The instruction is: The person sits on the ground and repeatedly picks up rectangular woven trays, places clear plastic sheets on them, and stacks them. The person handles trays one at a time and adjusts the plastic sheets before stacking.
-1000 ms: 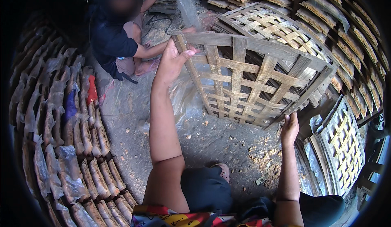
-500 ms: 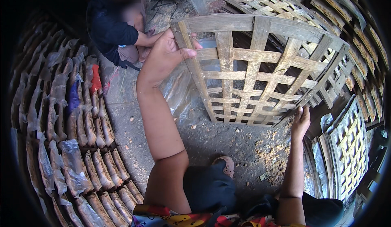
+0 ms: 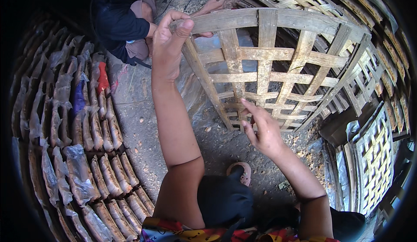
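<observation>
Dirt floor [image 3: 143, 111], left hand [image 3: 167, 46] on bamboo crate [image 3: 269, 68]

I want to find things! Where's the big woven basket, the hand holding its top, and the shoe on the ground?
Woven basket [image 3: 265, 66]: head view, on an upright slat.
Left hand [image 3: 167, 42]: head view, on the back of the hand gripping the rim.
Shoe [image 3: 241, 172]: head view, on its toe end.

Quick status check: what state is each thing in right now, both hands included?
Woven bamboo basket: tipped up on its edge, open weave facing the camera.
Left hand: gripping the basket's top rim.
Right hand: open, fingers at the lower slats.
Clear plastic sheet: crumpled behind the basket.
Filled plastic bags: lying packed in rows on the ground.
Other baskets: stacked at the right.
Seated person: crouched beyond the basket.
</observation>
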A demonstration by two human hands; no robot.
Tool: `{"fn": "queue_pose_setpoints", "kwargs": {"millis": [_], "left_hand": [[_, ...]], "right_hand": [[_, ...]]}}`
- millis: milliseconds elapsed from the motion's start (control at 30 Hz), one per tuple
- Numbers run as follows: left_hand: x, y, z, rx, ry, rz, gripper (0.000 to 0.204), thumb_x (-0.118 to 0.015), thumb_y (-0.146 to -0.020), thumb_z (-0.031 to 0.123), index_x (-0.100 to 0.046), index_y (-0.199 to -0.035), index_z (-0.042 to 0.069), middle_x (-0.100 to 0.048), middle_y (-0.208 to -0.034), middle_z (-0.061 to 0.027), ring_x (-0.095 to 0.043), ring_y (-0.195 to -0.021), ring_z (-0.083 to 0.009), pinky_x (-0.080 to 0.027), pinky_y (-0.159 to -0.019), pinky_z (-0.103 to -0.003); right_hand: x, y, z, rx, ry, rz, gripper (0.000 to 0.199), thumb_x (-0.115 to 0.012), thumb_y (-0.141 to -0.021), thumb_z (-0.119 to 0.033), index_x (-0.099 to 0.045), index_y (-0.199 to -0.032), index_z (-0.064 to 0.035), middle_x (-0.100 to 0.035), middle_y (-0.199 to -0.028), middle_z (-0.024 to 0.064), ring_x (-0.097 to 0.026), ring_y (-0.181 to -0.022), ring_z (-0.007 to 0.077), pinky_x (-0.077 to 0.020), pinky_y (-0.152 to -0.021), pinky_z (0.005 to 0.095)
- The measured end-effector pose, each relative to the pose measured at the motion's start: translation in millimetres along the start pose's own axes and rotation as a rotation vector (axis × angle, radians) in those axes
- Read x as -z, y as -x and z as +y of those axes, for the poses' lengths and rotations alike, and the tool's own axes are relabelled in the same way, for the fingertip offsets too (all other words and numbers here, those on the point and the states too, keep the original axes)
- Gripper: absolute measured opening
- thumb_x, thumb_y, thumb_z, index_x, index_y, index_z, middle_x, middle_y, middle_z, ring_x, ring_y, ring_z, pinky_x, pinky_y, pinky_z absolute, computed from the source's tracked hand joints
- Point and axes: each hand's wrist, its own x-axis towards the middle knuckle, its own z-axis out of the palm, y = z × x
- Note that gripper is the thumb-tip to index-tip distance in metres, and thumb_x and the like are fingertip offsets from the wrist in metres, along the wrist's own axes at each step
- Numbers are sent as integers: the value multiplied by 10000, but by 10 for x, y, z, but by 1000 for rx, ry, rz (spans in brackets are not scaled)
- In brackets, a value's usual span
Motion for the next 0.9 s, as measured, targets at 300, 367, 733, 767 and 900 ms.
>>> {"fn": "queue_pose_setpoints", "kwargs": {"millis": [300,367,733,767,900], "left_hand": [[4,8,24,-2,15,-19,290,-683,-902,237,-510,-987,21,-682,-918,-163,-688,-800,-202,-535,-772,-301],[-18,8,24,-12,30,-14,291,-684,-901,239,-509,-982,22,-682,-920,-163,-688,-796,-204,-534,-773,-303],[38,47,6,-47,0,-39,280,-666,-914,253,-508,-975,29,-692,-870,-163,-688,-793,-194,-528,-777,-301],[28,52,12,-45,-23,-35,281,-665,-914,255,-508,-975,29,-694,-865,-161,-688,-792,-193,-528,-778,-299],[44,39,5,-57,3,-46,297,-662,-915,270,-505,-986,28,-701,-852,-160,-690,-789,-195,-524,-784,-298]], "right_hand": [[-494,-530,-125,-51,262,-170,816,-584,-833,-85,-152,-1525,-111,-603,-788,142,-635,-634,282,-534,-526,398],[-622,-455,-59,-50,332,-151,824,-588,-812,-77,-170,-1522,-107,-601,-756,131,-633,-616,270,-533,-522,391],[-556,-508,-333,96,192,125,786,-627,-759,-105,-319,-1483,-119,-579,-721,107,-621,-588,243,-527,-486,366],[-563,-552,-374,46,261,27,799,-631,-765,-103,-299,-1491,-126,-587,-728,107,-624,-586,247,-527,-483,361],[-663,-574,-358,-49,533,-213,857,-635,-778,-107,-219,-1524,-180,-604,-752,106,-627,-571,251,-524,-464,355]]}}
